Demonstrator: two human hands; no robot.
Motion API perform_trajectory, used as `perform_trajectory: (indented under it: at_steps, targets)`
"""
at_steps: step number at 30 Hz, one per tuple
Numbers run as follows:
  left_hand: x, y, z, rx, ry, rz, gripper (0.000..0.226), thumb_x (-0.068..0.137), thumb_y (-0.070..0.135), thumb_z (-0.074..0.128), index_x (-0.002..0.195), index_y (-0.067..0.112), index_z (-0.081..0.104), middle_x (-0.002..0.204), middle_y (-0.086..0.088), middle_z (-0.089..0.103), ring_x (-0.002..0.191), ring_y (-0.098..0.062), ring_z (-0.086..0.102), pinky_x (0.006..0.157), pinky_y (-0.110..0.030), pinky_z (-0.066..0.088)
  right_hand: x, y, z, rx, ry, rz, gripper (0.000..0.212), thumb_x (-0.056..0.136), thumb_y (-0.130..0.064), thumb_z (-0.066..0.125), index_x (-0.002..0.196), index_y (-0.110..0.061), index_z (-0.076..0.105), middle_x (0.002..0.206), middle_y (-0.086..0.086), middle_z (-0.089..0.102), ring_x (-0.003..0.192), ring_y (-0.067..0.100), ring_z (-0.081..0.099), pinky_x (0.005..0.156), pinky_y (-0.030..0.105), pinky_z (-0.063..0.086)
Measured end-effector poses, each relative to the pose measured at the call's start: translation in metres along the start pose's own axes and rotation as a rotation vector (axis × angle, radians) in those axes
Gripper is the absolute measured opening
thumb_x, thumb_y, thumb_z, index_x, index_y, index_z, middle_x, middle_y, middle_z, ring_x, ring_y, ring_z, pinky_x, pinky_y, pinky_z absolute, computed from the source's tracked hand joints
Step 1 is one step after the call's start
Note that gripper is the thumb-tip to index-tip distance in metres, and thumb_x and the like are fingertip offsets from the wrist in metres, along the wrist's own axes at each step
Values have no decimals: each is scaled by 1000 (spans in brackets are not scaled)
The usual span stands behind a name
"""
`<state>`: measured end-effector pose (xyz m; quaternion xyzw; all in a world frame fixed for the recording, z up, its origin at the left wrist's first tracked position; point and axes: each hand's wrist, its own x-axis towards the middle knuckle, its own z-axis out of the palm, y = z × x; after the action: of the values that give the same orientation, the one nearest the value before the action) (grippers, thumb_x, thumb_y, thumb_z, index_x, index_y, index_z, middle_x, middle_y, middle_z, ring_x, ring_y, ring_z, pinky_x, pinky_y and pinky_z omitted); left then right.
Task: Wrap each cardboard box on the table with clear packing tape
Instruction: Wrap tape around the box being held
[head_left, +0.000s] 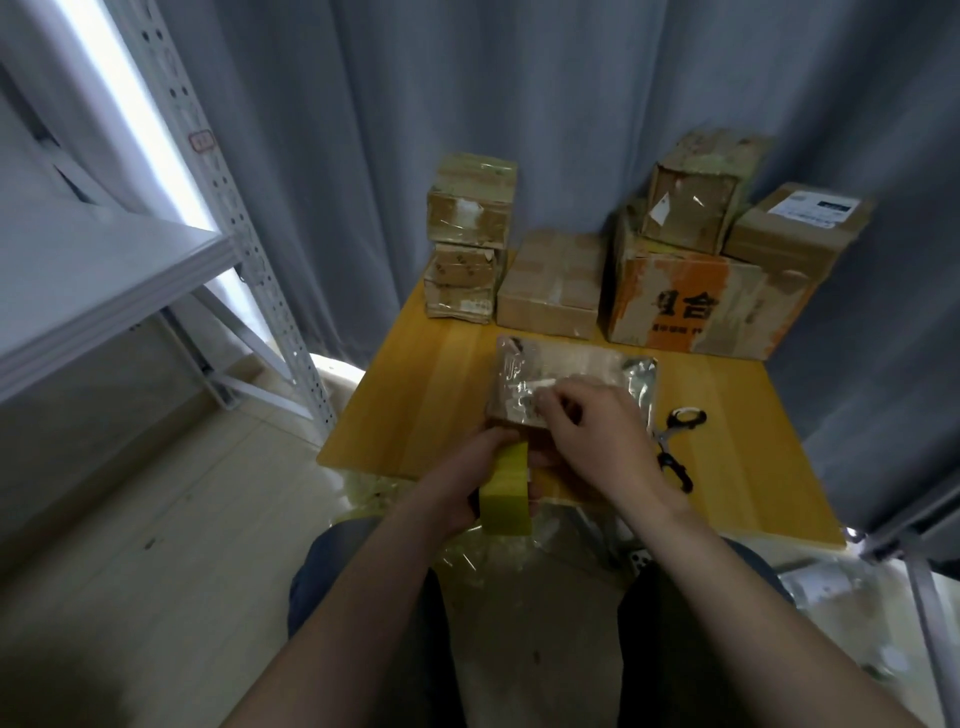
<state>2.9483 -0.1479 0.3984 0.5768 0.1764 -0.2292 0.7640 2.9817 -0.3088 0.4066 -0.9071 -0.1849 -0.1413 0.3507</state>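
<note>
Head view looks down over my forearms onto a yellow wooden bench (415, 395) set against a grey curtain (571, 104). My left hand (462, 478) grips a yellowish roll of tape (506, 501) at the near edge of the bench, with my fingers curled round it and the roll standing on edge. It is close against the near side of the box (582, 369), which lies mid-bench, its top glossy with clear tape. My right hand (602, 436) rests on that top with fingers bent down onto the tape; whether they pinch it or only press it I cannot tell. Scissors (680, 441) lie just right of that hand. Along the far edge stand a stack of boxes (470, 218), a plain box (550, 283), a large orange-printed box (691, 306) carrying a small box (693, 200), and a labelled box (795, 234). A white metal rack (104, 270) stands at left.
</note>
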Motion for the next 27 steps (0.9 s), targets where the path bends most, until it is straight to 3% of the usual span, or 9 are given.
perform_trajectory:
  at_steps: [3, 6, 9, 12, 15, 17, 22, 25, 27]
  targets:
    - [-1, -6, -3, -33, -29, 7, 30, 107, 22, 48, 136, 16, 49, 108, -23, 74, 57, -29, 65, 60, -40, 57, 16, -1, -3, 26, 9, -52, 18, 103, -31, 60, 96, -21, 73, 89, -10, 65, 84, 11, 59, 74, 31, 47]
    - [-3, -4, -5, -76, -28, 70, 28, 106, 24, 50, 132, 14, 54, 101, -20, 75, 57, -26, 65, 57, -37, 58, 11, -2, -7, 139, 35, 3, 40, 104, -37, 57, 75, -12, 68, 67, 0, 63, 64, 17, 57, 60, 36, 42]
    - [1, -5, -4, -79, 15, 95, 34, 104, 32, 55, 134, 17, 54, 107, -20, 73, 69, -32, 70, 66, -44, 60, 2, -2, -4, 142, -215, 260, 69, 101, -63, 46, 72, -7, 72, 63, 7, 67, 57, 25, 60, 58, 36, 45]
    - [11, -12, -2, 66, 151, 122, 32, 94, 43, 60, 124, 31, 63, 117, -12, 73, 93, -34, 74, 85, -54, 60, -6, 1, 4, 321, -352, 380, 75, 93, -73, 51, 77, -3, 69, 66, 9, 64, 58, 20, 54, 62, 35, 41]
    - [14, -12, 4, 102, 191, 131, 25, 92, 36, 55, 115, 29, 63, 120, -10, 69, 103, -34, 69, 93, -57, 56, -9, 1, 7, 266, -367, 397, 62, 91, -71, 57, 65, -14, 60, 53, -5, 55, 52, 9, 51, 61, 33, 38]
    - [13, -10, 5, 85, 172, 127, 22, 90, 32, 56, 111, 30, 62, 121, -12, 67, 106, -36, 68, 97, -63, 53, -9, -3, 8, 214, -429, 438, 57, 94, -70, 55, 72, -18, 67, 54, -9, 63, 51, 4, 57, 60, 29, 41]
    - [0, -4, 1, 70, 49, 61, 21, 102, 37, 52, 114, 27, 66, 110, -11, 76, 97, -28, 72, 89, -45, 55, -11, -7, 14, 587, -339, 551, 39, 95, -36, 74, 63, -14, 67, 53, -4, 63, 48, 7, 61, 49, 20, 44]
    - [-4, 2, -9, 178, 48, 73, 22, 103, 40, 53, 115, 24, 64, 105, -11, 76, 95, -27, 72, 75, -38, 59, -13, -10, 17, 726, -244, 599, 16, 90, -27, 78, 86, -13, 79, 80, 5, 78, 77, 23, 76, 68, 34, 60]
    - [-9, 8, -20, 234, 21, 25, 34, 104, 40, 52, 123, 15, 64, 97, -12, 78, 90, -28, 75, 77, -39, 61, -14, -12, 17, 776, -196, 633, 12, 90, -26, 78, 95, -15, 79, 91, 6, 80, 89, 27, 76, 82, 45, 62]
